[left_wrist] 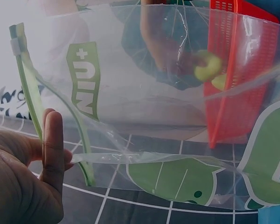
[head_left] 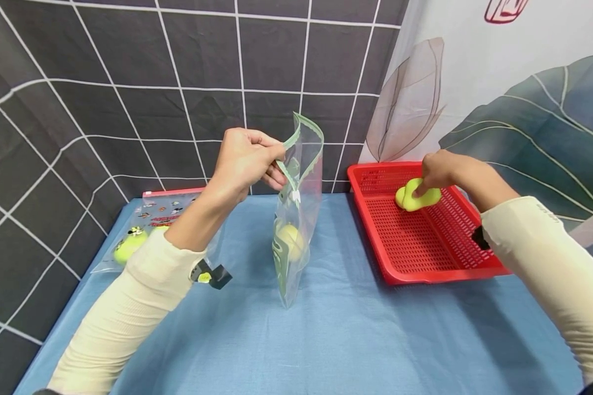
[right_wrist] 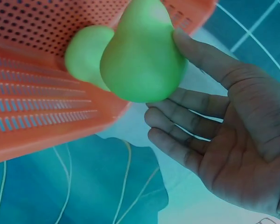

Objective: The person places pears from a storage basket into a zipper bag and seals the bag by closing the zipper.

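Note:
My left hand (head_left: 249, 159) pinches the green zip rim of a clear zip bag (head_left: 312, 203), which hangs upright with its mouth apart. Low inside the bag is a pale yellow-green round fruit (head_left: 291, 241). In the left wrist view, green printing shows on the bag's plastic. Over the red plastic basket (head_left: 390, 269), my right hand (head_left: 447, 171) holds a yellow-green pear (right_wrist: 142, 60) between thumb and fingers. A second green fruit (right_wrist: 86, 53) lies in the basket right beside the pear, partly hidden behind it.
At the left, behind my left forearm, lies another clear zip bag (head_left: 170, 203) with a red zip edge and green fruit (head_left: 128, 246) inside. Blue cloth (head_left: 316, 345) covers the table. A dark grid-patterned sheet (head_left: 197, 60) hangs behind it, close to the basket's back edge.

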